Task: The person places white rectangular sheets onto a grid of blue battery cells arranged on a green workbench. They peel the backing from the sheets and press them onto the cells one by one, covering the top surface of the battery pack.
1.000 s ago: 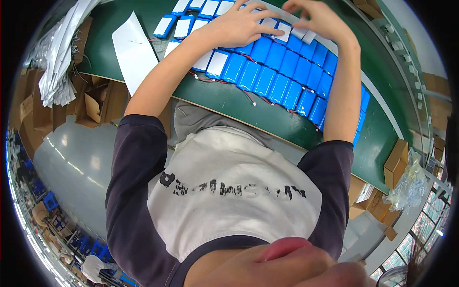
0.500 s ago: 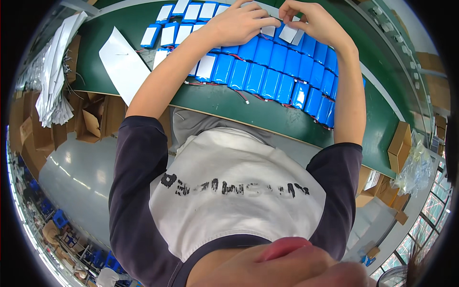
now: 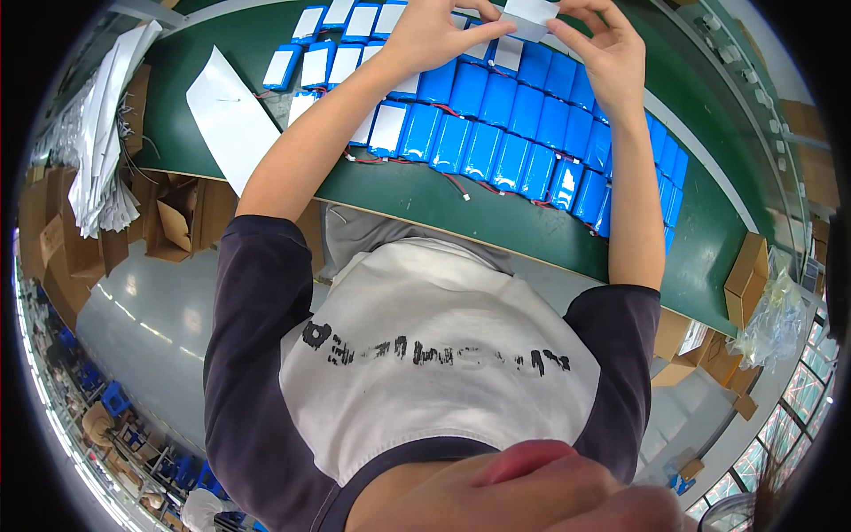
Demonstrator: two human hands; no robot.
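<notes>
Several blue shrink-wrapped battery packs (image 3: 483,146) lie in close rows, with thin red and black leads and small white connectors. Many packs at the left and far side carry a white rectangular pad (image 3: 386,129). Above the far row, both my hands hold one small white sticker (image 3: 530,18), which looks folded or bent. My left hand (image 3: 448,34) pinches its left edge between thumb and finger. On its right edge are the thumb and fingertips of my right hand (image 3: 607,49). Just below the sticker, one pack (image 3: 508,55) has a white pad on it.
The green table (image 3: 425,191) has a white sheet (image 3: 229,111) lying left of the packs. A stack of white papers and plastic (image 3: 102,124) hangs at the left edge. Cardboard boxes (image 3: 173,217) stand below it. An open carton (image 3: 746,275) and clear plastic bags (image 3: 769,310) are at the right.
Both hands have moved slightly farther away, lifting the white sticker off the packs. My right forearm has shifted left, uncovering packs at the right end. A pad now shows on the pack below.
</notes>
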